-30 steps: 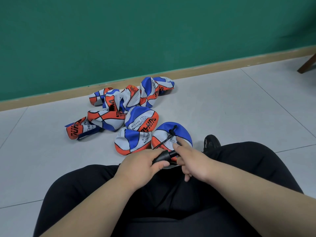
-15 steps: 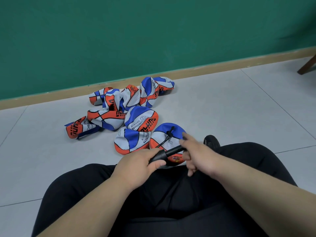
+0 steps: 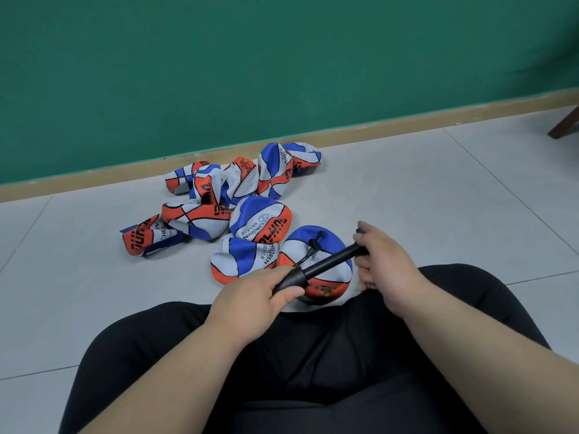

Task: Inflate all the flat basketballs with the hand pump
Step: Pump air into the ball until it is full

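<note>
The hand pump (image 3: 326,266) is held slantwise above the nearest basketball (image 3: 335,239), which lies on the floor (image 3: 438,198) just in front of the knees and looks partly rounded but slack. The thicker end of the barrel is wrapped by the left grip (image 3: 257,296), fingers curled right round it. The handle end is clasped by the right grip (image 3: 382,264), closed tight on it, so both grips are full. A thin black hose (image 3: 308,255) is seen running from the left end to the top of the ball, where the needle is presumably seated, though the joint is too small to be read. The pump is judged light, stiff and smooth. It is best taken as it is now, one grip on the barrel and one on the handle, with the stroke kept in line so the rod is not bent. The hose is soft and the needle is probably the fragile part, so a sideways tug could be expected to pull it out or snap it. The ball is judged soft, light and rubbery, likely to slide on the tiles, and might be better steadied against the legs (image 3: 313,355). Beyond it a heap of flat balls (image 3: 238,195) is seen crumpled together near the green wall (image 3: 282,57), limp enough to be lifted by any fold.
</note>
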